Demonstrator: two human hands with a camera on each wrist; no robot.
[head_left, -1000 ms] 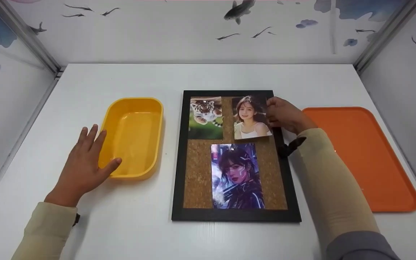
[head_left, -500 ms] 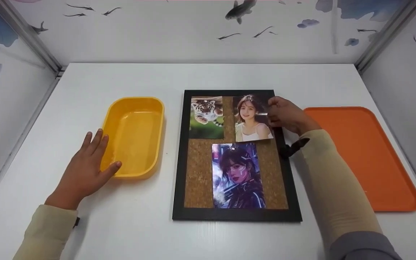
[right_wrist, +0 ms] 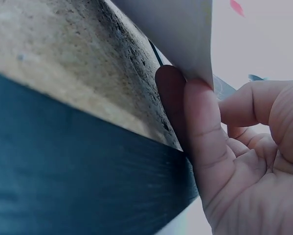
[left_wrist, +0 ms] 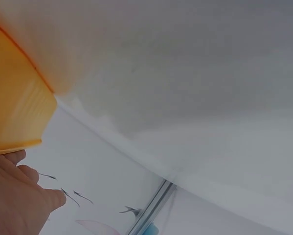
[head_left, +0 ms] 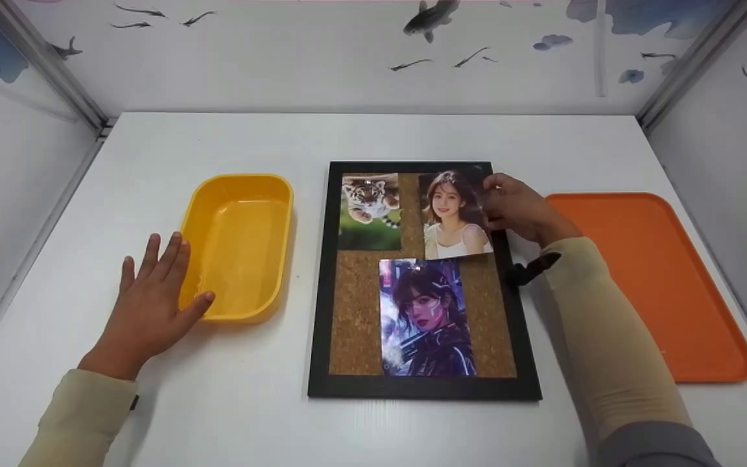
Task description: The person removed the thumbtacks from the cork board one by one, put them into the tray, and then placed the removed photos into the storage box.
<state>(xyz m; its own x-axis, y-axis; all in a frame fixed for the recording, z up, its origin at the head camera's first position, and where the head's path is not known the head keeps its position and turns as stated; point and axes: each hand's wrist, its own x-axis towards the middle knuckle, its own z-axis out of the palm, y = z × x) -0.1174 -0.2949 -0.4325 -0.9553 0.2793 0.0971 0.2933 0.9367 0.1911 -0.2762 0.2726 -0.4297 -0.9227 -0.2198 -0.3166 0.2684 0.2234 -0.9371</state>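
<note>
My right hand (head_left: 521,209) pinches the right edge of a portrait photo (head_left: 454,224) showing a dark-haired person in a white top. In the right wrist view the photo's pale back (right_wrist: 183,34) stands off the cork, with fingertips behind it. The photo tilts slightly at the upper right of a black-framed cork board (head_left: 354,311). A tiger photo (head_left: 373,227) is on the upper left, and a purple picture of an armed figure (head_left: 425,318) on the lower middle. My left hand (head_left: 150,308) lies with spread, straight fingers at the left rim of a yellow plastic tub (head_left: 244,246).
An orange tray (head_left: 646,259) lies on the white table (head_left: 237,389) to the right, partly behind my right forearm. Printed panels (head_left: 283,65) with fish stand behind and at both sides.
The portrait photo has slid a little down and right with my right hand, its lower edge now at the purple picture's top. My left hand has lowered slightly and spread its fingers.
</note>
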